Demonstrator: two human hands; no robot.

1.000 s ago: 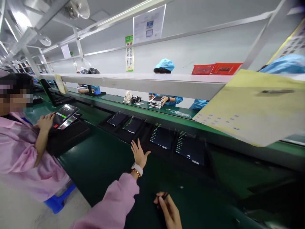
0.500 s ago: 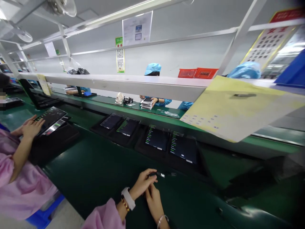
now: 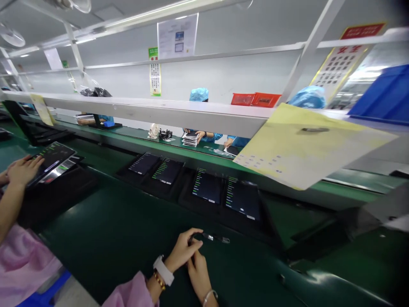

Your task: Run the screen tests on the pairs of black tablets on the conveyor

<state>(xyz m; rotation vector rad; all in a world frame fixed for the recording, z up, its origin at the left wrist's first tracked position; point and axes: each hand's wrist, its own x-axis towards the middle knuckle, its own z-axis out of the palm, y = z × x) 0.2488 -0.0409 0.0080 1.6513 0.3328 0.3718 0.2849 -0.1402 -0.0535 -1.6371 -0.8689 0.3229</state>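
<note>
In the head view, my left hand (image 3: pixel 184 251), with a white watch strap at the wrist, pinches a short black cord (image 3: pixel 197 234) that has silver metal parts. Its far end points right, just over the dark green bench. Below it my right hand (image 3: pixel 198 273) rests against the left one, fingers curled; their tips are partly covered. Beyond my hands several tablets lie lit in black trays. The nearest tablet (image 3: pixel 243 198) shows green and white lines on a dark screen, like the tablet (image 3: pixel 207 186) beside it.
At left a person's hand (image 3: pixel 25 170) touches a tilted tablet (image 3: pixel 53 160) over a black tray. A white shelf (image 3: pixel 159 110) crosses above the bench, with a yellow sheet (image 3: pixel 303 145) hanging from it. Behind it, a worker's hand holds stacked tablets (image 3: pixel 190 138). A black object (image 3: pixel 319 241) lies at right.
The view has shifted slightly, so most things sit further left. More of the cord's metal end shows beyond my left hand. Another worker's hand now shows behind the shelf.
</note>
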